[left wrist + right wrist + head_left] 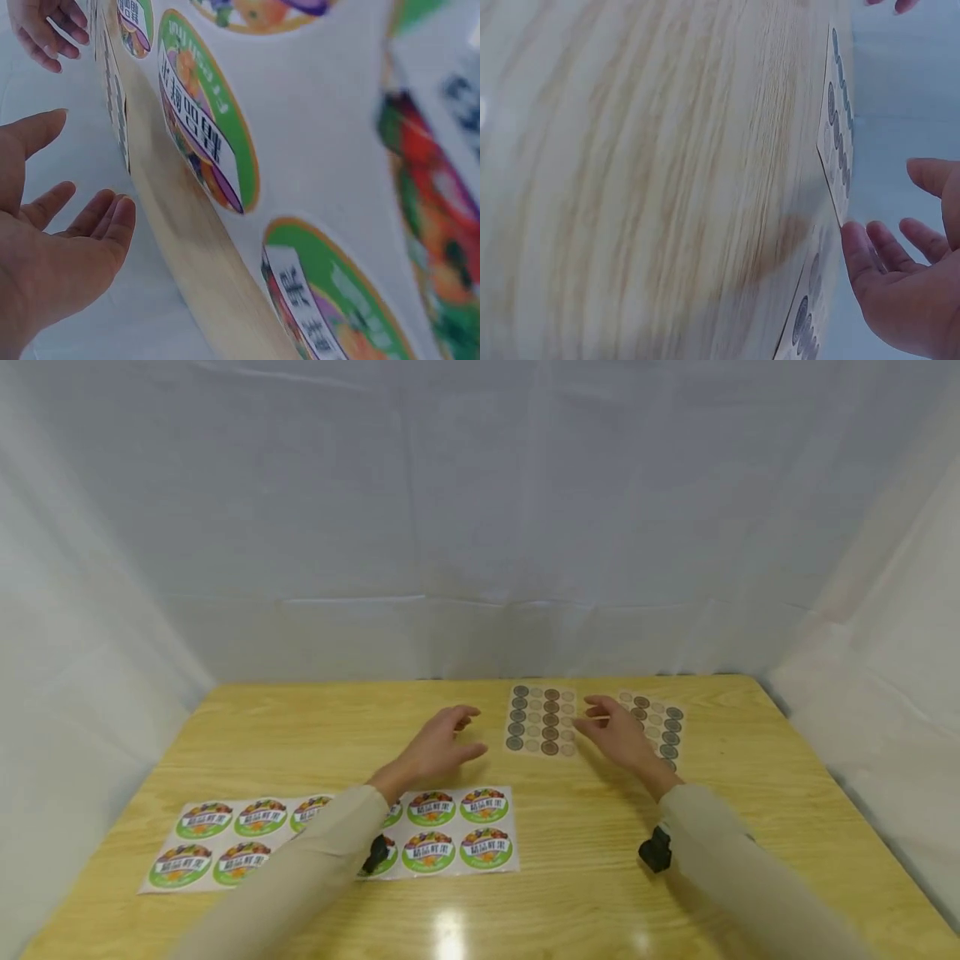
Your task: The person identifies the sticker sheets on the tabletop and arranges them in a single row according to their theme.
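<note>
My left hand point(442, 745), fingers loosely bent and thumb apart, hovers over the table behind a sheet of round fruit stickers point(457, 831). Nothing lies in its grasp. Between the two hands, towards the back edge, lies a sheet of small round stickers point(542, 721) in dark and pale columns. My right hand point(621, 737) holds nothing and has its fingertips near that sheet's right edge. A second small-sticker sheet point(667, 727) lies partly hidden behind the right hand. In the right wrist view, the fingertips point(853, 232) overlap the edge of the sticker sheet point(837, 127).
The fruit stickers stretch leftwards under my left forearm, showing again as a left portion point(247, 839) of stickers. Everything lies flat on a wooden table point(585, 902). White sheeting point(480, 527) hangs behind the table and along both sides. A black device point(656, 850) sits at my right wrist.
</note>
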`<state>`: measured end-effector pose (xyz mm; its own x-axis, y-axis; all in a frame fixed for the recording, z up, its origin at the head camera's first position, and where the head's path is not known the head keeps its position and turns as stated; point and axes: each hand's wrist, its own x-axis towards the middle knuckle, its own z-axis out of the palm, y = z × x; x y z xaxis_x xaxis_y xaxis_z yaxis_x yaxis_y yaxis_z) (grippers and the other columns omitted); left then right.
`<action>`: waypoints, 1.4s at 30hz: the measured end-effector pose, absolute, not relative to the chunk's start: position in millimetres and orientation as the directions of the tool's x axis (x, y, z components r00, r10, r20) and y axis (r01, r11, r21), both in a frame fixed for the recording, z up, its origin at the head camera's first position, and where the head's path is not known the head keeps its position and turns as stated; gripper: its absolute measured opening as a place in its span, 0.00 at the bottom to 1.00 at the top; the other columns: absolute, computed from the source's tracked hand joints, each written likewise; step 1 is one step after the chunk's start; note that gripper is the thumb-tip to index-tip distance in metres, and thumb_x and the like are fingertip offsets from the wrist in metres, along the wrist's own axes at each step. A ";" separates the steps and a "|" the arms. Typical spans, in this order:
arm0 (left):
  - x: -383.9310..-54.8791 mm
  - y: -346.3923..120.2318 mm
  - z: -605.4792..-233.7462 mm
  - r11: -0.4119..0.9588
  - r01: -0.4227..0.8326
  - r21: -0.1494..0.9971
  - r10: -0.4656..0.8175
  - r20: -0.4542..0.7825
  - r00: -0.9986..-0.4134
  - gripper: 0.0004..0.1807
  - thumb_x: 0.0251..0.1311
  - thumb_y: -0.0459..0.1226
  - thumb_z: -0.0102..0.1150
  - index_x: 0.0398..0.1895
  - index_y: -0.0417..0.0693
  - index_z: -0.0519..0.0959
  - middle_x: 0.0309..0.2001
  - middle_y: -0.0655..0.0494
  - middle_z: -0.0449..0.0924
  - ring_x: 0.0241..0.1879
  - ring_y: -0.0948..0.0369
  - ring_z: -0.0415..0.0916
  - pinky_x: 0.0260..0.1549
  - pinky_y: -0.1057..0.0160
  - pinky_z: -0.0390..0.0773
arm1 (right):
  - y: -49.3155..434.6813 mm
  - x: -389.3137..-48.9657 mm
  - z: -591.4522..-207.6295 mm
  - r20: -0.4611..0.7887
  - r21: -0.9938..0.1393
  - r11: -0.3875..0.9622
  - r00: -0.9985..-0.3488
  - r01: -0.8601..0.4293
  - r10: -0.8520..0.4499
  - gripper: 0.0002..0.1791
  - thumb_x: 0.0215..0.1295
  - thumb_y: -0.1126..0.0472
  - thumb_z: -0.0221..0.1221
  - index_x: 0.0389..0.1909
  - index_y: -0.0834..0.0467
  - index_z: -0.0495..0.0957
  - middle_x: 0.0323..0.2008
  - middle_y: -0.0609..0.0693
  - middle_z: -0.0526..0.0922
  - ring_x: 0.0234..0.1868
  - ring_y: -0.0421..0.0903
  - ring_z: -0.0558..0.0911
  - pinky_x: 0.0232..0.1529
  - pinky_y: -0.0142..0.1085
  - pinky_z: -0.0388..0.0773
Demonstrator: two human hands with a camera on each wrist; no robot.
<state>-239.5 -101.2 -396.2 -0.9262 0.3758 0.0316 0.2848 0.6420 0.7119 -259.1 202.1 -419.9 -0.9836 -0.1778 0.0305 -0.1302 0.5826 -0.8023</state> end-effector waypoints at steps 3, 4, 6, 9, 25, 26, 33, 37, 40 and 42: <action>-245.4 -92.9 -399.9 0.658 0.268 0.704 0.370 0.008 -0.929 0.32 0.62 0.42 0.62 0.67 0.43 0.65 0.62 0.42 0.66 0.61 0.49 0.66 0.58 0.52 0.66 | 197.9 -262.3 -421.4 0.016 -0.807 0.582 -0.989 -0.101 -0.148 0.32 0.70 0.53 0.55 0.68 0.64 0.60 0.57 0.64 0.71 0.57 0.60 0.72 0.52 0.52 0.72; -247.7 -89.6 -400.9 0.662 0.265 0.701 0.373 -0.001 -0.928 0.32 0.62 0.42 0.62 0.67 0.44 0.65 0.62 0.43 0.66 0.61 0.50 0.66 0.58 0.53 0.66 | 197.2 -263.1 -421.7 0.015 -0.807 0.583 -0.990 -0.095 -0.140 0.32 0.70 0.53 0.55 0.68 0.64 0.60 0.58 0.64 0.70 0.57 0.60 0.72 0.53 0.52 0.72; -252.0 -83.7 -401.6 0.661 0.271 0.699 0.383 -0.004 -0.924 0.32 0.61 0.42 0.62 0.67 0.43 0.64 0.62 0.42 0.67 0.61 0.50 0.66 0.58 0.52 0.66 | 195.7 -264.7 -421.8 0.009 -0.812 0.578 -0.992 -0.080 -0.125 0.32 0.70 0.54 0.55 0.68 0.64 0.59 0.58 0.64 0.70 0.58 0.60 0.71 0.54 0.52 0.70; -258.1 -76.1 -401.6 0.675 0.290 0.679 0.402 -0.010 -0.915 0.33 0.61 0.41 0.63 0.68 0.43 0.64 0.61 0.42 0.67 0.60 0.50 0.66 0.58 0.52 0.66 | 192.9 -267.5 -423.0 0.003 -0.819 0.570 -0.994 -0.065 -0.110 0.32 0.71 0.53 0.55 0.69 0.65 0.58 0.59 0.65 0.68 0.59 0.60 0.70 0.55 0.52 0.69; -300.7 -44.3 -418.9 0.700 0.284 0.655 0.383 -0.008 -0.924 0.36 0.57 0.41 0.66 0.66 0.36 0.64 0.54 0.43 0.70 0.55 0.50 0.67 0.58 0.56 0.65 | 187.1 -274.2 -429.9 -0.175 -0.826 0.555 -0.981 0.098 -0.086 0.41 0.69 0.49 0.56 0.73 0.61 0.49 0.69 0.60 0.56 0.68 0.59 0.58 0.62 0.52 0.61; -302.9 -44.4 -420.6 0.696 0.286 0.658 0.380 0.000 -0.925 0.36 0.57 0.42 0.66 0.66 0.36 0.64 0.54 0.43 0.70 0.55 0.50 0.67 0.57 0.55 0.66 | 185.8 -274.6 -431.4 -0.197 -0.834 0.537 -0.977 0.127 -0.075 0.42 0.68 0.48 0.57 0.74 0.59 0.48 0.69 0.58 0.56 0.68 0.58 0.57 0.63 0.51 0.61; -310.1 -45.4 -423.2 0.694 0.263 0.670 0.358 -0.004 -0.934 0.35 0.58 0.43 0.65 0.65 0.36 0.65 0.56 0.40 0.71 0.58 0.48 0.66 0.60 0.55 0.63 | 177.2 -277.3 -429.3 -0.162 -0.809 0.580 -0.984 0.093 -0.068 0.46 0.64 0.45 0.60 0.73 0.63 0.50 0.66 0.62 0.60 0.66 0.60 0.61 0.62 0.52 0.62; -311.5 -45.8 -420.2 0.691 0.253 0.677 0.356 -0.014 -0.934 0.35 0.59 0.43 0.64 0.66 0.36 0.65 0.57 0.39 0.71 0.58 0.47 0.65 0.60 0.55 0.63 | 175.1 -277.4 -424.6 -0.135 -0.787 0.614 -0.988 0.060 -0.076 0.46 0.64 0.46 0.60 0.72 0.65 0.51 0.63 0.65 0.63 0.63 0.61 0.64 0.60 0.52 0.64; -311.0 -44.2 -416.8 0.702 0.277 0.656 0.367 0.000 -0.930 0.34 0.60 0.43 0.63 0.66 0.35 0.66 0.56 0.38 0.72 0.59 0.46 0.64 0.61 0.54 0.61 | 176.3 -276.4 -425.4 -0.149 -0.813 0.575 -0.987 0.086 -0.062 0.45 0.63 0.46 0.61 0.73 0.62 0.51 0.62 0.64 0.63 0.63 0.60 0.64 0.60 0.52 0.64; -310.4 -42.7 -414.9 0.713 0.288 0.639 0.369 0.008 -0.930 0.33 0.61 0.43 0.62 0.65 0.34 0.66 0.56 0.38 0.72 0.60 0.45 0.64 0.62 0.53 0.59 | 177.4 -275.9 -426.2 -0.143 -0.817 0.571 -0.988 0.080 -0.066 0.45 0.64 0.47 0.60 0.73 0.62 0.50 0.61 0.65 0.62 0.62 0.61 0.64 0.59 0.52 0.65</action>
